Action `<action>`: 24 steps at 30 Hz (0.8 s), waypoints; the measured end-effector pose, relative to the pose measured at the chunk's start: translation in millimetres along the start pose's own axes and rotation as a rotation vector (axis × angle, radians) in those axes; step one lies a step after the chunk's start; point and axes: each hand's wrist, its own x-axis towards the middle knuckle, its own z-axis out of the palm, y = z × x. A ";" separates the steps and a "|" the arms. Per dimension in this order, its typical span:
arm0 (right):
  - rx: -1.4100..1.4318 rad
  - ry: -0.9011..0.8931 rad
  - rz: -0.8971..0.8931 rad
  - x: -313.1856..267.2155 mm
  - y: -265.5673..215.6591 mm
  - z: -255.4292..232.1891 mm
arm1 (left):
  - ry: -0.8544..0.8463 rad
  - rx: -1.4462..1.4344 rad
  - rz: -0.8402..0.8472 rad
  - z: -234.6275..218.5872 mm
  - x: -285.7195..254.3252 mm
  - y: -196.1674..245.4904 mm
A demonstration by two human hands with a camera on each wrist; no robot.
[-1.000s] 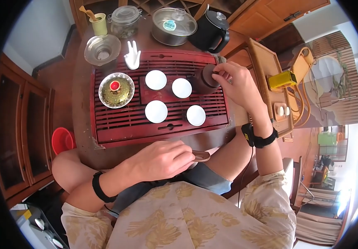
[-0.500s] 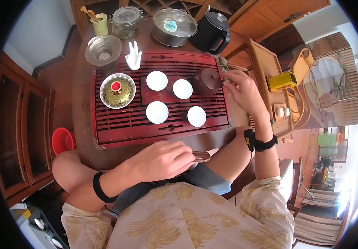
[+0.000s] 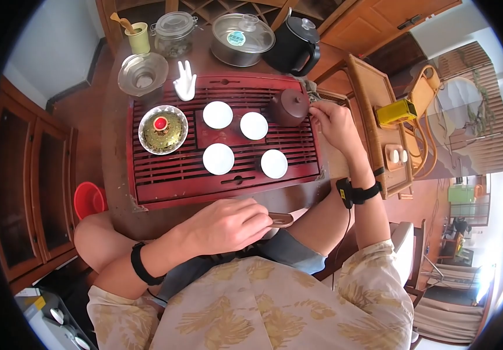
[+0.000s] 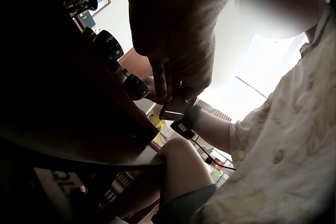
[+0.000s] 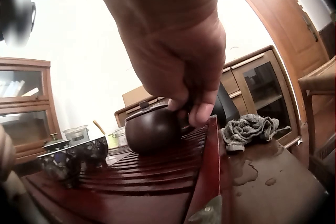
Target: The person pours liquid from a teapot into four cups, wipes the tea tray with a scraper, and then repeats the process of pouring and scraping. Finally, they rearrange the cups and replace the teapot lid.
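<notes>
My right hand (image 3: 338, 127) pinches the handle side of a dark brown teapot (image 3: 288, 108) at the right end of the slatted red tea tray (image 3: 187, 192). In the right wrist view the teapot (image 5: 152, 129) has its lid on, and the fingers cover most of its handle. My left hand (image 3: 231, 224) is held low over my lap, gripping a small brown oval holder (image 3: 280, 220) by its near end. Several white-lined cups (image 3: 218, 158) stand on the tray, left of the teapot. A patterned lidded bowl (image 3: 164, 129) sits at the tray's left end.
Behind the tray stand a black kettle (image 3: 296, 46), a lidded steel pot (image 3: 243, 49), a glass jar (image 3: 174, 35) and a glass bowl (image 3: 142, 74). A white hand figurine (image 3: 185, 84) is at the back edge. Beside the tray lies a crumpled grey cloth (image 5: 252, 131).
My right hand has left the teapot's lid and come down to its handle. The teapot has shifted slightly back and left. My left hand keeps its place with the brown holder.
</notes>
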 end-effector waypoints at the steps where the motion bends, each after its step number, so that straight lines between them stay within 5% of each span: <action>1: 0.010 0.013 0.013 3.5 4.3 1.5 | 0.001 -0.002 0.002 0.3 -0.2 -0.4; 19: -0.065 0.060 0.091 42.6 33.4 0.9 | -0.006 -0.013 -0.022 0.6 -0.1 -1.8; 21: -0.137 0.160 -0.055 41.3 30.1 1.0 | -0.008 -0.014 -0.021 1.2 -0.1 -1.6; 24: -0.085 0.229 -0.010 36.6 -18.5 -14.6 | -0.006 -0.014 -0.019 2.0 -1.5 -2.4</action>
